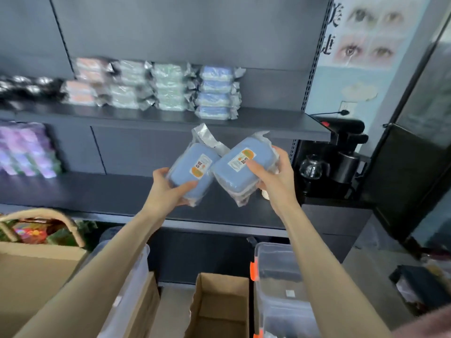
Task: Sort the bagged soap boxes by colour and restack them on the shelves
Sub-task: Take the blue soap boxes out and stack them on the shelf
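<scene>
Blue bagged soap boxes are sitting in both hands, in the air in front of the lower shelf point(97, 191) and below the edge of the upper shelf point(280, 120); neither lot is resting on anything.

Risks, as judged:
- The right-hand stack point(234, 167) is more than one box deep (exact count unclear). The film looks slick, so the lower boxes could be sliding out as the stack is tilting.
- Anything dropped would be falling toward the open carton point(219, 308) or the clear bin point(280, 276) below.
- The blue stack point(216, 93) on the upper shelf is already standing several high, just beside the green stack point(169, 91). Adding to it one-handed could be tipping it.
- The loose foil tail of the single box point(188, 172) is touching the right-hand stack and could be snagging.

Hands:
- Left hand point(168, 189) is gripping the single box from its near end, thumb on top, fingers curling underneath.
- Right hand point(273, 174) is clamping its stack from the right side, thumb pressing on the label, fingers wrapping round the far edge.
</scene>
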`<action>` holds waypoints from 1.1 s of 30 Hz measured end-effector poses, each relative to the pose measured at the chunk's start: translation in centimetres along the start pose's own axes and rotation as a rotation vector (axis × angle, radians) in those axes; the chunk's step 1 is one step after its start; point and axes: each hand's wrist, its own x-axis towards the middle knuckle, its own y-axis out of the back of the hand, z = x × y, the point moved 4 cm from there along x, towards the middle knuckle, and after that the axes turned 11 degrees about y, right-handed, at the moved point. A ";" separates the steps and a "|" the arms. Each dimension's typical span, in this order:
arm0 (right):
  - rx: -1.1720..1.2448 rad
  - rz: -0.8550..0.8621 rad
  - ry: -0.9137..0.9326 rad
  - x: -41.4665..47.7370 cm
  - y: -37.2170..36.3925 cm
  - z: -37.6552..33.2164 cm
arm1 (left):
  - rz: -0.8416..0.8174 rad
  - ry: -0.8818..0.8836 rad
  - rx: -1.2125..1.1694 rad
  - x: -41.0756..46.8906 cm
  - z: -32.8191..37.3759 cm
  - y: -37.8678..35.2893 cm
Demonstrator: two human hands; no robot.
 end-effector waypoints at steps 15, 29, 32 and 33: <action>0.033 -0.005 0.170 19.6 -6.5 1.4 | -0.013 -0.204 0.008 19.1 9.6 -0.8; -0.034 0.023 0.226 34.7 -10.0 4.7 | -0.332 -0.203 0.178 37.4 17.6 -3.6; -0.084 0.095 0.240 36.9 -10.2 5.8 | -0.374 -0.229 0.266 40.5 18.6 -4.3; -0.115 0.114 0.248 37.5 -10.3 6.0 | -0.386 -0.241 0.287 41.3 18.8 -4.5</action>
